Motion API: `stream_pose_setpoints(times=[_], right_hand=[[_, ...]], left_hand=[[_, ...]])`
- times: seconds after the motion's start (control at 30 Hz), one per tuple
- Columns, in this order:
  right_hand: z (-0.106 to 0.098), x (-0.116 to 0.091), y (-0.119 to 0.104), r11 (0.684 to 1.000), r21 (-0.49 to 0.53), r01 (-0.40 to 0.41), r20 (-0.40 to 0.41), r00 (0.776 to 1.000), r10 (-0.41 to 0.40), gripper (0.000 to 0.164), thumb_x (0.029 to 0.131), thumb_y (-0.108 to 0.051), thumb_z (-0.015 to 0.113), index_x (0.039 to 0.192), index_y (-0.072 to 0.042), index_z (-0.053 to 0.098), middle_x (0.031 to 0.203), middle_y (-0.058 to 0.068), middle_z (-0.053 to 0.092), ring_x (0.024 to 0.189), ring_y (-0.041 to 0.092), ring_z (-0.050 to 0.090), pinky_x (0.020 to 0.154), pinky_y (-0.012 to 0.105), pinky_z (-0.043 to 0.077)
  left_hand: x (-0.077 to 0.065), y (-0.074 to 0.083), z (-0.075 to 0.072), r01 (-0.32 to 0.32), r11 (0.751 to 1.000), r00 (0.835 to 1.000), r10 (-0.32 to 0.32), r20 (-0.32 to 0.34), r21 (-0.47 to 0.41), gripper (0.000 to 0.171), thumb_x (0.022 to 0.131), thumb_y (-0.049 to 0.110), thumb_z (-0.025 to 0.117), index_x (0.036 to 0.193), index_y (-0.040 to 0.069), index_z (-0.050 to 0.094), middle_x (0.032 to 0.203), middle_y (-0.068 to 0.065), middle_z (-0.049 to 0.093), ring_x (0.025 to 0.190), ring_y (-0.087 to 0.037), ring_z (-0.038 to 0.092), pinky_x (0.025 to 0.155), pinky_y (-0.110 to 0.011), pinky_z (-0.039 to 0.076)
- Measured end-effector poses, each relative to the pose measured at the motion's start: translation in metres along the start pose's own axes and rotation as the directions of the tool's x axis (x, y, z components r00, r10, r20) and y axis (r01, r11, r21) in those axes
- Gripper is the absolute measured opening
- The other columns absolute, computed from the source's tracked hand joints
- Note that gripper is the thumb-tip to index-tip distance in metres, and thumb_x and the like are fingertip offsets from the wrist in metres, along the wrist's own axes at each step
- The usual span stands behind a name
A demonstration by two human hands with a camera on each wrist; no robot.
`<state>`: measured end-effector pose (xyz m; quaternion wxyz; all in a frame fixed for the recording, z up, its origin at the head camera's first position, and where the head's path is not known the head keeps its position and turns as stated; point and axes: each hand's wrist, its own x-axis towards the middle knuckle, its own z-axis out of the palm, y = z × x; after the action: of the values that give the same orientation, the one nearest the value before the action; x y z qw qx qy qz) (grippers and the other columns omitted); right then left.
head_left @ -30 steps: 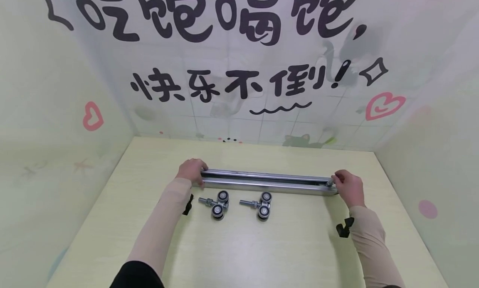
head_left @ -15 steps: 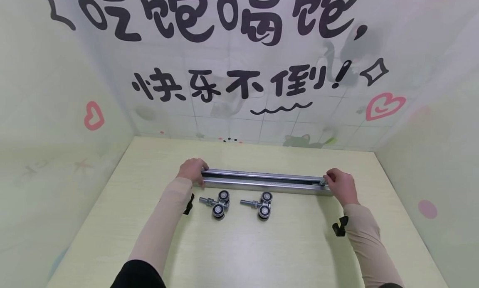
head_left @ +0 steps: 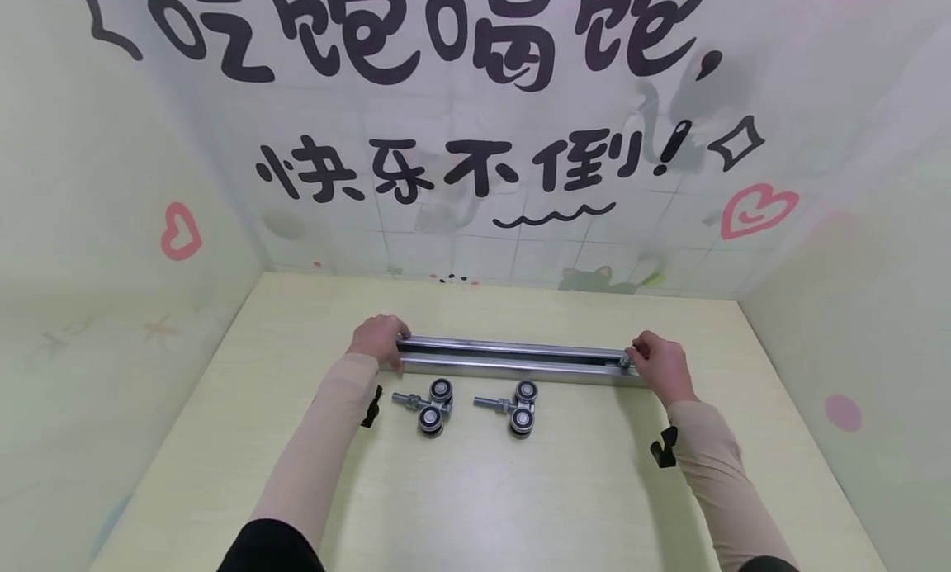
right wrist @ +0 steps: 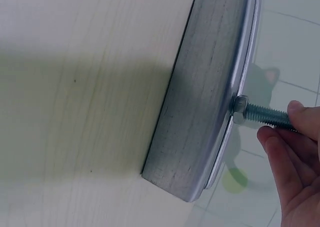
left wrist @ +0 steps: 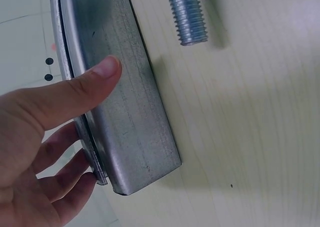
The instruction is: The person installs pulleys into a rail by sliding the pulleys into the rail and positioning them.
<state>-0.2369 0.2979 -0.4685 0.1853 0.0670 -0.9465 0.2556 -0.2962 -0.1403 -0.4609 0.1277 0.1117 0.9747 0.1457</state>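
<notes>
A metal rail with a slot along its top lies across the table. My left hand grips its left end, the thumb pressed on the side wall and the fingers round the slotted edge. At the other end, my right hand pinches a threaded bolt between thumb and fingertips. A hex nut on that bolt sits at the slot; whatever the bolt joins inside the rail is hidden. Two roller trolleys, a left one and a right one, lie in front of the rail, bolts pointing left.
The pale wooden table is closed in by printed curtains at the back and both sides. The end of a trolley's threaded bolt shows close to the rail in the left wrist view.
My right hand has slid left along the rail, carrying the bolt with it in the slot. The left hand, the rail and the two loose trolleys have stayed in place.
</notes>
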Motion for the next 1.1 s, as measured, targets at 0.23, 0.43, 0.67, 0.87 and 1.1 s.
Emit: stream_pose_setpoints(times=[0.23, 0.43, 0.67, 0.87, 1.1], right_hand=[[0.009, 0.003, -0.013, 0.999, 0.034, -0.006, 0.031, 0.999, 0.005, 0.007, 0.076, 0.0, 0.067, 0.079, 0.004, 0.061, 0.07, 0.016, 0.065, 0.06, 0.025, 0.06, 0.059, 0.041, 0.049], [0.019, 0.006, -0.021, 0.998, 0.061, 0.008, 0.043, 0.999, -0.011, 0.007, 0.076, -0.001, 0.067, 0.078, 0.003, 0.062, 0.069, 0.014, 0.065, 0.06, 0.023, 0.059, 0.058, 0.038, 0.049], [0.023, 0.009, -0.031, 0.997, 0.077, 0.028, 0.063, 0.997, -0.033, 0.008, 0.076, -0.002, 0.068, 0.079, 0.003, 0.062, 0.07, 0.014, 0.065, 0.061, 0.023, 0.06, 0.058, 0.038, 0.05], [0.02, 0.01, -0.036, 0.997, 0.077, 0.024, 0.097, 0.995, -0.031, 0.008, 0.077, -0.002, 0.067, 0.08, 0.003, 0.061, 0.071, 0.013, 0.065, 0.062, 0.023, 0.06, 0.059, 0.037, 0.051], [0.003, 0.018, -0.029, 0.995, 0.101, 0.005, 0.26, 0.965, -0.031, 0.023, 0.081, -0.014, 0.066, 0.094, 0.004, 0.062, 0.081, 0.015, 0.067, 0.074, 0.027, 0.064, 0.068, 0.041, 0.052]], left_hand=[[-0.001, -0.001, -0.001, 0.009, 1.0, 1.0, -0.009, 0.0, -0.003, 0.067, 0.049, 0.009, 0.085, 0.112, 0.005, 0.063, 0.112, -0.014, 0.062, 0.1, -0.032, 0.056, 0.085, -0.045, 0.046], [-0.001, -0.001, 0.001, 0.013, 1.0, 1.0, -0.013, -0.007, -0.012, 0.068, 0.048, 0.007, 0.085, 0.112, 0.005, 0.063, 0.112, -0.015, 0.062, 0.1, -0.034, 0.055, 0.086, -0.046, 0.046], [0.002, -0.002, 0.003, 0.01, 1.0, 1.0, -0.01, 0.003, -0.002, 0.069, 0.048, 0.009, 0.086, 0.113, 0.005, 0.062, 0.112, -0.014, 0.062, 0.1, -0.033, 0.055, 0.086, -0.046, 0.046], [0.001, 0.0, 0.0, 0.004, 1.0, 1.0, -0.004, -0.008, 0.0, 0.069, 0.048, 0.009, 0.086, 0.112, 0.005, 0.063, 0.111, -0.015, 0.062, 0.099, -0.032, 0.056, 0.085, -0.045, 0.047], [0.002, -0.002, 0.002, -0.003, 1.0, 1.0, 0.003, -0.009, 0.0, 0.069, 0.046, 0.009, 0.086, 0.111, 0.005, 0.063, 0.111, -0.015, 0.063, 0.098, -0.033, 0.056, 0.084, -0.045, 0.046]])
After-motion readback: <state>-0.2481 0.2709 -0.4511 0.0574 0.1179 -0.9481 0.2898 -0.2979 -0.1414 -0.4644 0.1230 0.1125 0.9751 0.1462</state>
